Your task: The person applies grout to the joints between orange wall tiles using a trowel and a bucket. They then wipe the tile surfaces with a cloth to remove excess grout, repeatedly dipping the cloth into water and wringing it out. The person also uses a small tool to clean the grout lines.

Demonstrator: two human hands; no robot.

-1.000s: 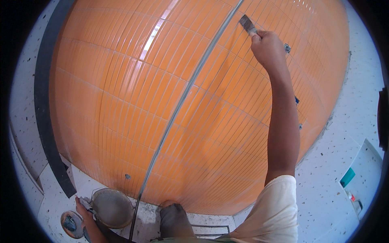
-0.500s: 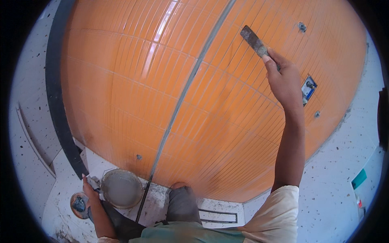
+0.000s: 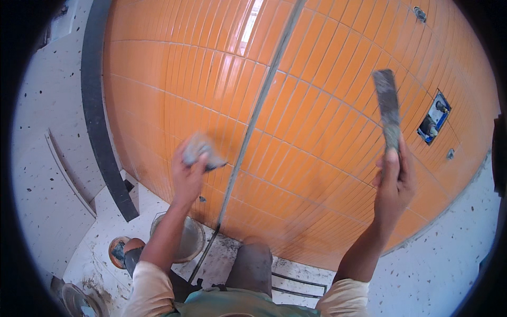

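Note:
My left hand [image 3: 186,182] is closed around a crumpled grey rag [image 3: 203,151], slightly blurred, held up in front of the orange tiled wall [image 3: 296,158]. Whether the rag touches the tiles I cannot tell. On the right, my right hand [image 3: 395,185] grips the handle of a putty knife [image 3: 388,100]. Its flat, stained blade points upward, in front of narrow vertical tiles with pale joints. A grey vertical joint [image 3: 259,113] runs down the wall between my two hands.
A round bucket [image 3: 193,243] of greyish content stands below my left forearm, near a small round container [image 3: 116,253]. Another round container [image 3: 79,301] sits at lower left. A dark strip [image 3: 100,132] borders the wall. At right is a recessed box with fittings [image 3: 434,117].
My left hand has risen from beside the bucket to the wall, with the grey rag in it. My right hand has moved lower and rightward, and the putty knife has turned more upright.

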